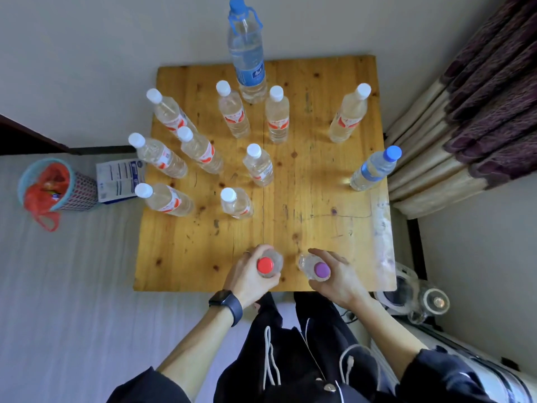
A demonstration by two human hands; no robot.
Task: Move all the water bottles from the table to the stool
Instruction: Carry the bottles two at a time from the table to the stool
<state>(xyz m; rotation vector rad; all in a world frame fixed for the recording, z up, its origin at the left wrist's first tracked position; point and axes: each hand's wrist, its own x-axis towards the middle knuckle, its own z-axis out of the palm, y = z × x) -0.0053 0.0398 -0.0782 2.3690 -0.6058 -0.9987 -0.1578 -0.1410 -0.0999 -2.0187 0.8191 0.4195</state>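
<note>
Bottle, red cap [265,265]: left hand [247,276] grips it, body mostly covered.
Bottle, purple cap [321,270]: right hand [338,279] grips it, base hidden.

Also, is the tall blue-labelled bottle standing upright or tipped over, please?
Upright: the tall bottle stands on its base, far across the table, blue cap uppermost.

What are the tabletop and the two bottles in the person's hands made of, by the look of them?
Tabletop: likely varnished pine boards, going by the knots, the grain, the centre seam and the yellow sheen.
Red-capped bottle, gripped by the left hand, and purple-capped bottle, gripped by the right hand: probably thin clear plastic with see-through walls and opaque coloured caps.
</note>
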